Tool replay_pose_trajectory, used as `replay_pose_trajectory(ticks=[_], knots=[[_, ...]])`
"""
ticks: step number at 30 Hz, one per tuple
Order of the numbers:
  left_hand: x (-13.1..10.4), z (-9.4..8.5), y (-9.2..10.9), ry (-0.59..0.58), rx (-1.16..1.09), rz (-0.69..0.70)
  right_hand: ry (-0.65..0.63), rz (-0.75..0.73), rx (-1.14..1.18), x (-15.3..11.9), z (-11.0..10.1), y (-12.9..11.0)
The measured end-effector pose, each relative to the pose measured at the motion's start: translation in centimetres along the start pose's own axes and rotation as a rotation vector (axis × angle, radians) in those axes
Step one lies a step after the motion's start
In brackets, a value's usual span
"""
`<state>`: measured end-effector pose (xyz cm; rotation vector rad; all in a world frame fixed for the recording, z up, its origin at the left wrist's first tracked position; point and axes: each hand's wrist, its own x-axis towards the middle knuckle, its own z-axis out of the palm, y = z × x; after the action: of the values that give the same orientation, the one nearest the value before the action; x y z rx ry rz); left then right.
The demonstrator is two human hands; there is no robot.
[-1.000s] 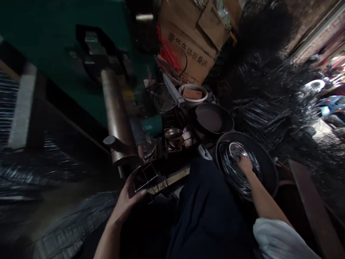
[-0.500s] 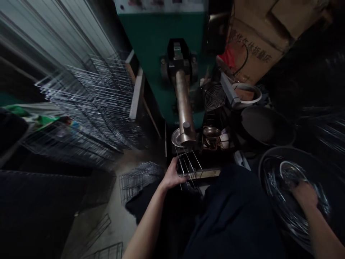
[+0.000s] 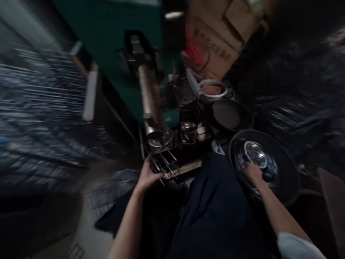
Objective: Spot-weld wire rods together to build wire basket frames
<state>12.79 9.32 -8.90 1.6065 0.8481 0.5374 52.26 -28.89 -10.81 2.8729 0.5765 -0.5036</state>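
My left hand (image 3: pixel 147 175) is closed on the near left side of a small wire rack (image 3: pixel 167 158), thumb across the wires. The rack lies tilted just below the end of a copper-coloured machine arm (image 3: pixel 151 104). Beneath that arm's tip is a round metal dish (image 3: pixel 161 139). On the right, my right hand (image 3: pixel 253 172) reaches into a wide black basin (image 3: pixel 289 180) holding shiny metal wire pieces. Its fingers are at the near edge of a small bright round bowl (image 3: pixel 256 154) in the basin. Blur and shadow hide what these fingers do.
A green machine (image 3: pixel 107 46) stands ahead. Stacked wire grids (image 3: pixel 45 93) fill the left. Toward the back right are a black pan (image 3: pixel 229 114), a white bowl (image 3: pixel 212 94) with a reddish block, and a cardboard box (image 3: pixel 212 39). A small metal cup (image 3: pixel 188 127) sits beside the machine arm.
My view has swung right, so the machine and both hands appear further left. My left hand still holds the rack. My right hand remains in the basin, now at the bowl's near left edge.
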Motion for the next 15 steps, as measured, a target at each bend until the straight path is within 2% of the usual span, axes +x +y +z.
replay_pose_trajectory(ticks=[5,11,15], knots=[[0.5,-0.4,-0.5,0.084,0.034,-0.080,0.005,0.019,0.060,-0.7,0.7,1.9],[0.7,-0.5,0.8,0.179,0.096,-0.077,0.024,0.154,0.076,-4.6,2.3,7.0],[1.3,-0.2,1.1,0.180,0.147,-0.078,0.010,0.148,0.075,-7.1,2.2,9.5]])
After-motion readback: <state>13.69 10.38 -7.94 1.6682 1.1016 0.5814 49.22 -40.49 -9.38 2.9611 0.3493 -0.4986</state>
